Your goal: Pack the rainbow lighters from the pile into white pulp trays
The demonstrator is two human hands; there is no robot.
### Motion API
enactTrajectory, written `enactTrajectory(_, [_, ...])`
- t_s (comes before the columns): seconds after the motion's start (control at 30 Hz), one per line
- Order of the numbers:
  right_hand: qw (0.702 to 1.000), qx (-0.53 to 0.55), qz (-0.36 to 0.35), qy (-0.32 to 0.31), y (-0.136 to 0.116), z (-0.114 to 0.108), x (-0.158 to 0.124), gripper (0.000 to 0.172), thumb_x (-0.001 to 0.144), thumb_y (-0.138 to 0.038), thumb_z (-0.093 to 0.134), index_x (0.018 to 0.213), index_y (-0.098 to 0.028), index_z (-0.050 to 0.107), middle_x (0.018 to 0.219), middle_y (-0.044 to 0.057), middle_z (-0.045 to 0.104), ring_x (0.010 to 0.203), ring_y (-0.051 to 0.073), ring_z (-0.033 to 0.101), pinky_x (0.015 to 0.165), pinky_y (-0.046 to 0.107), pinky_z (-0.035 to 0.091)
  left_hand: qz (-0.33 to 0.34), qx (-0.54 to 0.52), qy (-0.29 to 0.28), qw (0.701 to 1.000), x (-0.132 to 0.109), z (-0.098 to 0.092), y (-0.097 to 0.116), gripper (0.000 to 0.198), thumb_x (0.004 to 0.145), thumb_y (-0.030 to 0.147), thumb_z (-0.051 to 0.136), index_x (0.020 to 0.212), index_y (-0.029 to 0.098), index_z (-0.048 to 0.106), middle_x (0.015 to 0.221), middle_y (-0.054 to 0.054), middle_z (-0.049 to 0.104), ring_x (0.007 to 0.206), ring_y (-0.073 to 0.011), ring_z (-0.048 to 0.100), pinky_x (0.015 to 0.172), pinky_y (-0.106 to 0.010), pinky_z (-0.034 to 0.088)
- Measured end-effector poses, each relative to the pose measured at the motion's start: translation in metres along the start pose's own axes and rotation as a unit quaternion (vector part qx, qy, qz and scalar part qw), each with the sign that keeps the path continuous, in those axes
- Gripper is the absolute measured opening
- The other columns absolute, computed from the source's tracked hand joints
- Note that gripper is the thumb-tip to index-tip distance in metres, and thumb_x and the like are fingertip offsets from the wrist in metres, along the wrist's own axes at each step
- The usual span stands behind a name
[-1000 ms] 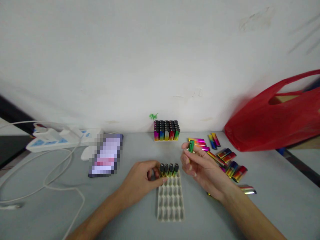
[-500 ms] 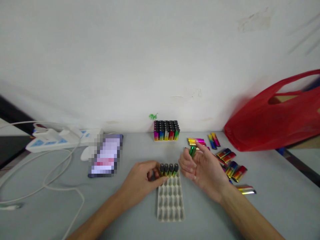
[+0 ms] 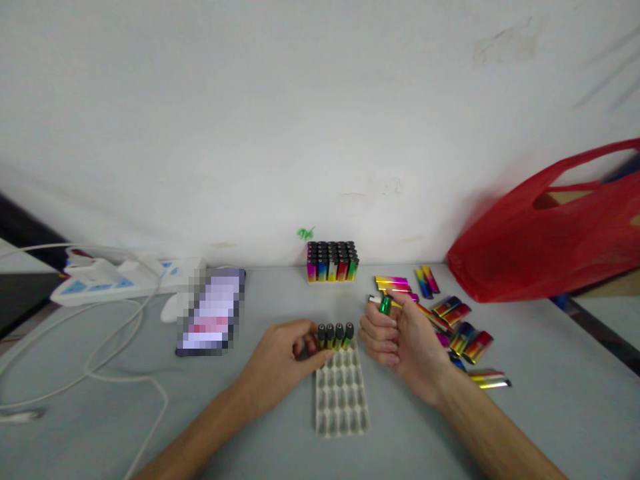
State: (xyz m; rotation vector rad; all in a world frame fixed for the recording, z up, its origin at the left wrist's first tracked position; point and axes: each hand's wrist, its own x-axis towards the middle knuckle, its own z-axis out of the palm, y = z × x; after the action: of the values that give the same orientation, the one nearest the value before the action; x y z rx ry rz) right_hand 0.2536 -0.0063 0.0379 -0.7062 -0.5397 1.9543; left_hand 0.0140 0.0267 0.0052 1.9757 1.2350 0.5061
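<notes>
A pale moulded tray (image 3: 343, 400) with rows of slots lies in front of me. Several lighters (image 3: 335, 337) with black ends up stand in its far row, leaning slightly. My left hand (image 3: 287, 347) is closed at the tray's far left corner, thumb on the edge, fingertips partly hidden behind the row. To the right of the tray, my right hand (image 3: 400, 340) is raised with its fingers curled round a shiny green lighter (image 3: 385, 305). Most of that lighter is hidden by the fingers.
A filled block of lighters (image 3: 333, 261) stands against the wall. Loose metallic lighters (image 3: 463, 337) lie behind and right of my right hand. A red bag (image 3: 550, 247) is at the right. Leftward are a phone (image 3: 213, 310), a power strip (image 3: 125, 277) and a white cable (image 3: 90, 360).
My right hand's fingers have shifted and lie lower, with the green lighter turned a little in them. The standing lighters and tray have moved slightly up and left.
</notes>
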Motion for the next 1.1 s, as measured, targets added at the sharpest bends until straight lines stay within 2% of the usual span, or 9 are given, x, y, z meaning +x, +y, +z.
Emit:
enactTrajectory(0.33, [1.000, -0.024, -0.007, 0.001, 0.0055, 0.0019, -0.0033, 0.054, 0.089, -0.054, 0.072, 0.065, -0.025, 0.033, 0.058, -0.012, 0.018, 0.051, 0.008, 0.007, 0.044, 0.023, 0.010, -0.003, -0.006, 0.001, 1.000, 0.0002, 0.0002, 0.0003, 0.034, 0.089, 0.047, 0.080, 0.075, 0.021, 0.064, 0.066, 0.006, 0.060, 0.060, -0.0147, 0.050, 0.060, -0.028, 0.036])
enactTrajectory(0.6, [1.000, -0.013, 0.014, 0.003, 0.0031, 0.0033, 0.0009, 0.061, 0.090, -0.063, 0.075, 0.064, -0.024, 0.036, 0.057, -0.012, 0.021, 0.050, 0.007, 0.008, 0.043, 0.022, 0.011, -0.004, 0.004, -0.007, 1.000, -0.0012, -0.0004, -0.0007, 0.036, 0.090, 0.046, 0.079, 0.073, 0.021, 0.059, 0.067, 0.006, 0.059, 0.061, -0.0149, 0.050, 0.061, -0.028, 0.035])
enactTrajectory(0.9, [1.000, 0.000, 0.018, -0.020, 0.0089, 0.0028, 0.0004, 0.058, 0.094, -0.066, 0.071, 0.065, -0.021, 0.046, 0.057, -0.011, 0.024, 0.048, 0.007, 0.013, 0.043, 0.020, 0.014, 0.001, 0.009, -0.012, 1.000, -0.0002, -0.0025, 0.0033, 0.041, 0.091, 0.049, 0.079, 0.072, 0.022, 0.055, 0.067, 0.006, 0.057, 0.062, -0.0153, 0.050, 0.062, -0.028, 0.035])
enactTrajectory(1.1, [1.000, -0.003, 0.019, -0.021, 0.0094, -0.0020, 0.0032, 0.058, 0.093, -0.062, 0.071, 0.062, -0.022, 0.042, 0.056, -0.011, 0.023, 0.048, 0.007, 0.013, 0.042, 0.021, 0.014, 0.005, 0.003, -0.011, 1.000, -0.0003, -0.0013, 0.0006, 0.039, 0.091, 0.047, 0.079, 0.074, 0.022, 0.056, 0.067, 0.007, 0.057, 0.061, -0.0149, 0.049, 0.062, -0.028, 0.035])
